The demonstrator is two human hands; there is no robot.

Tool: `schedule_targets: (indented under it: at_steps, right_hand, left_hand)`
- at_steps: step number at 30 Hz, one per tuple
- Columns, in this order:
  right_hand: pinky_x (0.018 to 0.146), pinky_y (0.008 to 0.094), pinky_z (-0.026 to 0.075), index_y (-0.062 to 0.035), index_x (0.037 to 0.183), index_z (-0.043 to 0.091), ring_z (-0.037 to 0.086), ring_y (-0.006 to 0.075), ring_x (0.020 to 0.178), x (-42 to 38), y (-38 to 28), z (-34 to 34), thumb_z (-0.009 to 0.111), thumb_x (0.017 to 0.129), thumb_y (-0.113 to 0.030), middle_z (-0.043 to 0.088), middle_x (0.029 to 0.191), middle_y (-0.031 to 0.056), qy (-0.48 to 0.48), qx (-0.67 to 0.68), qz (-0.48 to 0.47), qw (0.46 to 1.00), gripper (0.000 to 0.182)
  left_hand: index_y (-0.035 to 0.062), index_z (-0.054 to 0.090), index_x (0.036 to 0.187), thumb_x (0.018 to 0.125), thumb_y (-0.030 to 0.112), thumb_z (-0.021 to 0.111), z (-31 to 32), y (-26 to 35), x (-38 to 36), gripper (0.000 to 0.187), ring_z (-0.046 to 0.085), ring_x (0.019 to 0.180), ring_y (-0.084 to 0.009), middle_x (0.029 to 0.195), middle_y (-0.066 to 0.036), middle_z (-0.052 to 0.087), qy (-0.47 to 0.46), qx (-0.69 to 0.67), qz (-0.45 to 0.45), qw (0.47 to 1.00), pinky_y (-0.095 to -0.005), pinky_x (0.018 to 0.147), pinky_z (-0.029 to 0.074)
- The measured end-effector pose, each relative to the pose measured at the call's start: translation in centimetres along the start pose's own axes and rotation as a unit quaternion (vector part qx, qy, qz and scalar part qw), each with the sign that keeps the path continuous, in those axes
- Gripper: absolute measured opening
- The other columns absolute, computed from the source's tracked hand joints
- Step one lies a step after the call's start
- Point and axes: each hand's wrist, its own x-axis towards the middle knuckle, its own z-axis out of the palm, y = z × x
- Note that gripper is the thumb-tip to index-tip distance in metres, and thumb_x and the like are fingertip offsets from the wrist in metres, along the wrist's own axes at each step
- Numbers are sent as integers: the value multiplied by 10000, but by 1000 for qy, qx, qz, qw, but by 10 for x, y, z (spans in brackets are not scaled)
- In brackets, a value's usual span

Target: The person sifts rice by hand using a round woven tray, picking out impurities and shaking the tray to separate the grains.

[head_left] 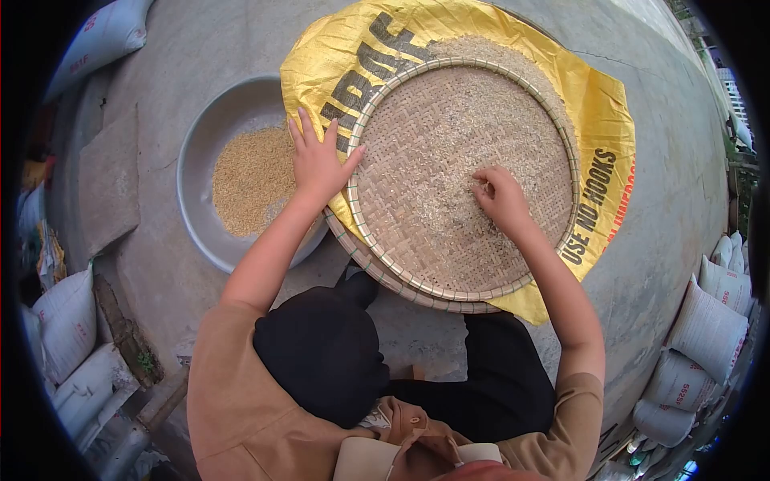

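A round woven bamboo tray (401, 216) lies in front of me, with pale grain (449, 152) scattered thinly over its weave. My left hand (319, 164) is open at the tray's left rim, its fingers spread over a printed yellow sack (309, 60) and its thumb by the rim. Over the tray's right half, my right hand (505, 200) is closed in a pinch just above the grain. Whatever those fingers hold is too small or hidden to make out. Beneath the tray and sack, the edge of another woven tray (377, 268) shows.
A metal basin (196, 212) with golden grain (249, 180) stands left of the trays, partly behind my left forearm. More pale grain (481, 50) lies on the sack beyond the tray. Full white sacks (710, 325) are stacked at the right; others (68, 321) lie at the left on the concrete floor.
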Motion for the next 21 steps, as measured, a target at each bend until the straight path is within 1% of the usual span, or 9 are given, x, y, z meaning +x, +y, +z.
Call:
schedule_targets:
  at_steps: [2, 6, 9, 11, 12, 14, 15, 17, 21]
  right_hand:
    - [671, 347, 491, -80, 924, 628, 599, 254, 771, -3, 1, 8, 633, 785, -90, 565, 865, 82, 10, -25, -47, 999, 139]
    - [651, 338, 483, -63, 899, 626, 591, 260, 745, -1, 2, 15, 642, 789, -83, 570, 875, 94, -14, -37, -59, 997, 113]
    - [654, 347, 486, -59, 871, 619, 596, 263, 756, 0, -1, 14, 639, 791, -92, 568, 877, 89, -18, -32, -44, 998, 89]
    - [651, 356, 490, -64, 851, 614, 596, 271, 756, 1, 0, 16, 634, 796, -105, 567, 879, 82, -5, -75, -75, 994, 72]
    - [651, 356, 490, -64, 851, 614, 596, 271, 756, 2, 1, 17, 634, 796, -105, 567, 879, 82, -5, -75, -75, 994, 72]
    - [644, 365, 490, -67, 820, 604, 590, 279, 756, 3, 3, 18, 617, 809, -119, 559, 862, 83, 6, -111, -125, 986, 55]
    - [644, 365, 490, -67, 820, 604, 590, 279, 756, 4, 5, 19, 617, 809, -119, 559, 862, 83, 6, -112, -125, 986, 55]
    - [631, 356, 486, -78, 824, 581, 586, 263, 760, 5, 8, 19, 557, 822, -115, 550, 864, 73, -5, -169, -162, 972, 44]
    - [642, 367, 482, -71, 864, 567, 580, 275, 780, 4, 10, 19, 538, 831, -109, 543, 889, 83, -8, -167, -148, 975, 58]
  left_hand:
    - [118, 482, 1313, 774, 589, 577, 0, 0, 0, 723, 75, 1351, -495, 1471, -288, 91, -2, 2, -1, 1000, -537, 1021, 306]
    - [118, 481, 1313, 775, 587, 577, 1, -1, 0, 720, 79, 1350, -496, 1469, -290, 94, 0, 6, 1, 1000, -538, 1018, 309]
    - [118, 480, 1313, 776, 585, 576, 1, -1, 0, 718, 81, 1350, -496, 1468, -290, 97, 2, 5, 3, 1000, -538, 1016, 310]
    - [118, 479, 1314, 777, 584, 576, 1, -1, 0, 718, 82, 1350, -496, 1468, -290, 99, 1, 5, 3, 1000, -538, 1016, 310]
    - [119, 477, 1316, 777, 585, 575, 0, 0, 0, 719, 82, 1350, -495, 1468, -289, 100, -1, 7, 2, 1000, -537, 1017, 311]
    - [120, 475, 1317, 777, 586, 575, -1, 0, 0, 720, 82, 1350, -495, 1468, -288, 101, -3, 9, 1, 1000, -535, 1017, 312]
    - [123, 475, 1318, 777, 588, 573, 0, 0, 0, 721, 81, 1350, -495, 1469, -287, 101, -5, 10, -1, 1000, -534, 1017, 313]
    - [125, 474, 1319, 777, 590, 572, 0, 0, 0, 722, 81, 1350, -495, 1469, -286, 100, -6, 12, -3, 1000, -532, 1016, 315]
    - [130, 474, 1320, 776, 595, 569, 0, 0, 0, 722, 79, 1353, -490, 1472, -285, 95, -2, 11, -2, 1000, -531, 1018, 314]
